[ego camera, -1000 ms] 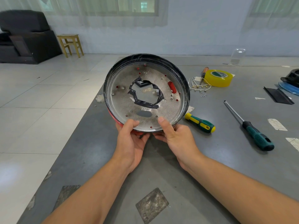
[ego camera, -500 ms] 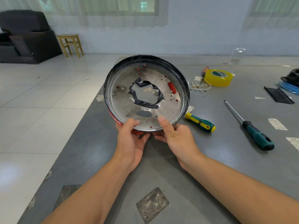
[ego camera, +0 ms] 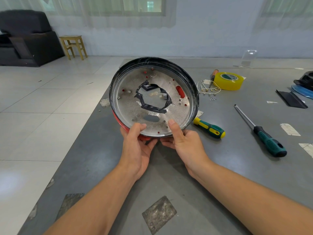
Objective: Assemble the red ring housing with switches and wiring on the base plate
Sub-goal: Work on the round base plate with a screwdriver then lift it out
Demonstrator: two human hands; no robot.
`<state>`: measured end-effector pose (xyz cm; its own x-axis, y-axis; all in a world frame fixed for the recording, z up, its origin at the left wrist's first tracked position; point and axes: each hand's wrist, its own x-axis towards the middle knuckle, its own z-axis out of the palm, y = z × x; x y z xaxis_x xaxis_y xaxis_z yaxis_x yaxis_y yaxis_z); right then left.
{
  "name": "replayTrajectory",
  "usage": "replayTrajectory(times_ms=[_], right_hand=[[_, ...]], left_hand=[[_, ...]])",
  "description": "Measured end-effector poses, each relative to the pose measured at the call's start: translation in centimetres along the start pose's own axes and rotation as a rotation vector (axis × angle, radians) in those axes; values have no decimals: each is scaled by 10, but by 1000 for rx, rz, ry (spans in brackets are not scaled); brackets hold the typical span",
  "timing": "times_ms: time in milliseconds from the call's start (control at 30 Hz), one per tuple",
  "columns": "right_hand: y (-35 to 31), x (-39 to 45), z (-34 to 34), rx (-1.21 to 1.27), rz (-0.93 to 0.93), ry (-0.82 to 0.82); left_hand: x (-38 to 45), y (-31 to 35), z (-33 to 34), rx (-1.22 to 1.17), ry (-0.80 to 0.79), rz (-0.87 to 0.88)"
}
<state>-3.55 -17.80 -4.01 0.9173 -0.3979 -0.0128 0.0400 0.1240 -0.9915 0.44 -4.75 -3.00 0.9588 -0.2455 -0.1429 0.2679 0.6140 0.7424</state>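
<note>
Both hands, left hand (ego camera: 137, 146) and right hand (ego camera: 184, 143), pinched the near rim of the tilted red ring housing (ego camera: 118, 120) with base plate (ego camera: 152, 102), held above the table (ego camera: 220, 175); edge-only grip risked it pivoting and dropping.

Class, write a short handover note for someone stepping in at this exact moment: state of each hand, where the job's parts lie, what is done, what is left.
Left hand and right hand both grip the near edge of the round assembly, thumbs on the base plate, tilted above the table.
The red ring housing shows at the lower left rim, already joined to the plate.
Wiring with terminals and small screws lie loose beside the yellow tape roll.
Two screwdrivers, short and long, lie to the right.
Left: fitting wiring and screws. No switches are identifiable.
</note>
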Motion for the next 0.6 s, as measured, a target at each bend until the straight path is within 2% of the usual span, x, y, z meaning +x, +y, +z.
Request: replayTrajectory(times_ms=[600], right_hand=[[6, 4, -1, -52, -24, 16]], left_hand=[[1, 1, -1, -12, -36, -37]])
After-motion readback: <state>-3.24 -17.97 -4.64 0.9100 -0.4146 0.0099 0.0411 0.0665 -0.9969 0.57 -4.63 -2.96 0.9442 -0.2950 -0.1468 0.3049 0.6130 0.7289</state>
